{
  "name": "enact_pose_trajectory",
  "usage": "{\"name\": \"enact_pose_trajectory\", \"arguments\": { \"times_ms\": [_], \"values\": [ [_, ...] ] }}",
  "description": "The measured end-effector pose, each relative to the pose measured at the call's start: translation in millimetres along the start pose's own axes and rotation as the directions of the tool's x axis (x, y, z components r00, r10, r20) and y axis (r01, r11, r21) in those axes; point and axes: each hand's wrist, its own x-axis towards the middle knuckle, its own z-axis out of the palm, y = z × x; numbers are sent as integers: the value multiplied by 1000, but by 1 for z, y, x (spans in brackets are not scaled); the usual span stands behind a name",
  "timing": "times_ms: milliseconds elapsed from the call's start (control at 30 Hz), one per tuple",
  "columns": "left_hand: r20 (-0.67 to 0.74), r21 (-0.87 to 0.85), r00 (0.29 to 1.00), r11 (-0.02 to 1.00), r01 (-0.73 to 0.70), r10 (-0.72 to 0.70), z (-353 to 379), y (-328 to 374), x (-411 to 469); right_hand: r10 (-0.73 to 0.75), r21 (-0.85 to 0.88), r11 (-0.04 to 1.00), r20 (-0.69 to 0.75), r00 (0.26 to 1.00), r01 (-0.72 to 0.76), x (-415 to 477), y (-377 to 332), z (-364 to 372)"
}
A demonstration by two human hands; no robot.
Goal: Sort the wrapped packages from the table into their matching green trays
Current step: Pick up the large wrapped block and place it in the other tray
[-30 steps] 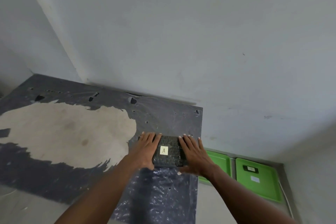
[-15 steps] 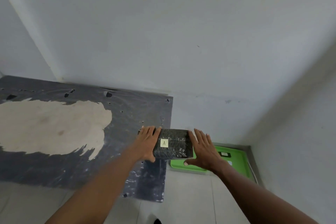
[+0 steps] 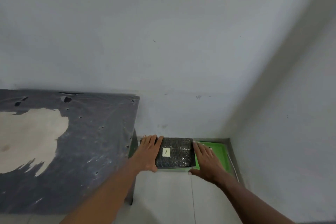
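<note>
Your left hand (image 3: 149, 152) and right hand (image 3: 206, 160) press flat on the two sides of the black wrapped package (image 3: 175, 152), low over the green tray (image 3: 221, 152). It looks stiff, a bit heavy, with slippery wrap, so squeeze both short ends

so at the left of the frame there's a table (image 3: 101, 143) whose dark grey covering is worn through to a big pale patch and pocked with small holes, and at lower right a pale tiled floor (image 3: 163, 196) with green trays (image 3: 221, 152) lying on it in the corner.
</note>
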Motion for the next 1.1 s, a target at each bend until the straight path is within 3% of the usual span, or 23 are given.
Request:
{"name": "enact_pose_trajectory", "arguments": {
  "times_ms": [233,467,633,900,1100],
  "values": [
    [46,-93,997,994,66,-61,59,41,73,-15,39,999,68,998,13,30,90,33],
    [126,-120,989,989,89,-74,153,31,132,-65,123,991,167,984,45,86,129,114],
    [84,-183,993,979,93,-78,253,0,187,-50,142,989,112,992,34,151,146,209],
    [16,-98,1000,995,24,-22,413,-55,288,-18,159,987,30,999,13,258,192,375],
    [-59,-65,998,998,-4,0,489,-86,344,-9,179,984,-51,999,18,320,217,460]
  ]
}}
